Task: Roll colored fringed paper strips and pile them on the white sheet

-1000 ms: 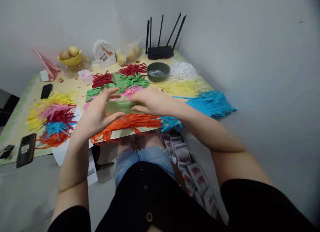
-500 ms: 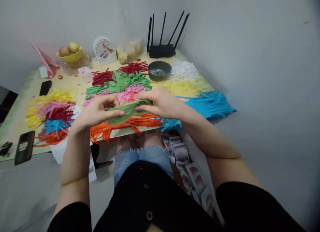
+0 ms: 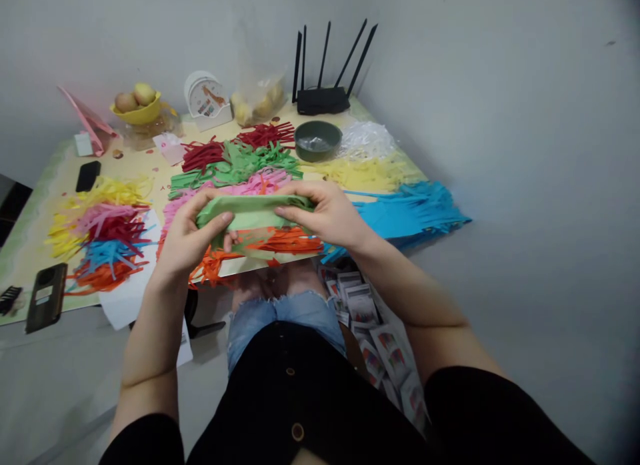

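Note:
A sheet of green tissue paper point(image 3: 253, 215) is stretched between my two hands above the table's front edge. My left hand point(image 3: 197, 228) grips its left end, thumb on top and one fingertip showing below. At the other end my right hand point(image 3: 320, 211) pinches the paper between thumb and fingers. The upper edge of the paper looks folded over. Orange paper fringe point(image 3: 287, 241) lies just beneath it, and pink fringe point(image 3: 265, 179) shows behind. Farther back are green fringe point(image 3: 255, 159) and dark red fringe point(image 3: 203, 155).
To the right lie blue fringe point(image 3: 410, 211), yellow fringe point(image 3: 365, 175) and white strips point(image 3: 367, 141), near a dark green bowl point(image 3: 317, 149). A black router point(image 3: 323, 101) stands behind. Mixed-colour fringes point(image 3: 107, 228) and a phone point(image 3: 46, 297) are at left. Several printed packets point(image 3: 387, 351) lie below the table.
The green paper is spread flatter and wider between my hands. My left hand has shifted its grip and turned, and my right hand has moved slightly right.

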Available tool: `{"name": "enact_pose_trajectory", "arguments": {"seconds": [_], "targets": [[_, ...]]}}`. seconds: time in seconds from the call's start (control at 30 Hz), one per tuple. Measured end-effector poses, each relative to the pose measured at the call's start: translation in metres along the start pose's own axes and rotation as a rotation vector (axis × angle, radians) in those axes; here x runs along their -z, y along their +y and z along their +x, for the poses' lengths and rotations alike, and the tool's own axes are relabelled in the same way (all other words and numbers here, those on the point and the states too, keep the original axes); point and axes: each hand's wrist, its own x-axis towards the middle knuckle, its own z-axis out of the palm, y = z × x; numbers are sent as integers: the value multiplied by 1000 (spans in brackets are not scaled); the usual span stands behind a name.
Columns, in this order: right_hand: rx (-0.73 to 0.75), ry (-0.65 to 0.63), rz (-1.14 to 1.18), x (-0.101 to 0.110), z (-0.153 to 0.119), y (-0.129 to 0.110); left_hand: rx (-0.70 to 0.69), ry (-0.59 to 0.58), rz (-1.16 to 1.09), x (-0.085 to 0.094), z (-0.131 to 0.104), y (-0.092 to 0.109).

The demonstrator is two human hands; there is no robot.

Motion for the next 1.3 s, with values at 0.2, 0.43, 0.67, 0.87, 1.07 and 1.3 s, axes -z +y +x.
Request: {"name": "enact_pose_trajectory", "arguments": {"seconds": [0.2, 0.43, 0.67, 0.87, 1.07, 1.3], "targets": [[-29, -42, 227, -6, -7, 3, -69, 62, -140, -5, -11, -11], [-2, -67, 216, -3, -10, 2, -183, 12, -4, -2, -17, -12], [49, 34, -45, -8, -15, -5, -329, 242, 491, -13, -23, -10], [45, 66, -183, -10, -17, -4, -303, 212, 623, -14, -23, -12], [-62, 42, 28, -10, -18, -5, -144, 200, 170, -13, -25, -12], [-51, 42, 274, -16, -18, -2, -137, 229, -34, -16, -27, -18]]}}
